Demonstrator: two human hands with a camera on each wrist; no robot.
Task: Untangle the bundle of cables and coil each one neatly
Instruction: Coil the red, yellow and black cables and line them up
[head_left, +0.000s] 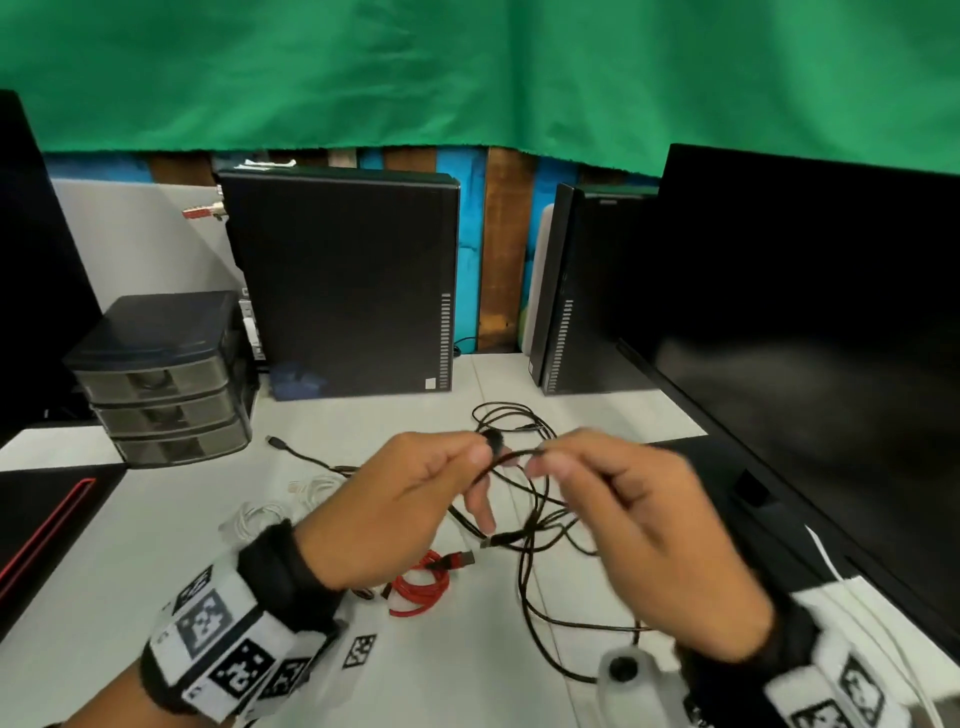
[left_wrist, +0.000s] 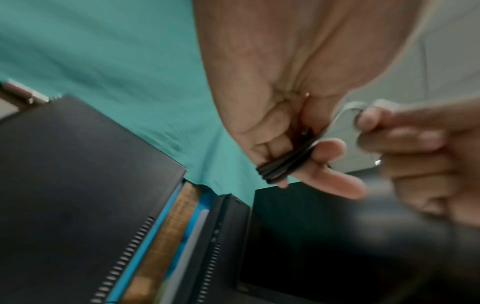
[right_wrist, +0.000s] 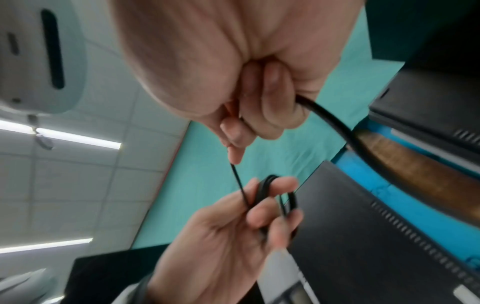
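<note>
A thin black cable (head_left: 524, 566) runs in loose tangled loops across the white table (head_left: 457, 670). My left hand (head_left: 415, 499) holds several small turns of it wound round the fingers, seen as a tight black coil (left_wrist: 283, 164) in the left wrist view and as the coil (right_wrist: 263, 190) in the right wrist view. My right hand (head_left: 623, 499) pinches the same cable (right_wrist: 335, 123) a short way to the right, a taut strand running between both hands. A red braided cable (head_left: 421, 587) lies coiled under my left wrist. A white cable (head_left: 291, 501) lies left of it.
Two black computer towers (head_left: 348, 286) stand at the back. A dark monitor (head_left: 810, 332) fills the right side. A small drawer unit (head_left: 166, 379) sits at the left, beside a black pad with red trim (head_left: 47, 525). A green cloth (head_left: 467, 67) hangs behind.
</note>
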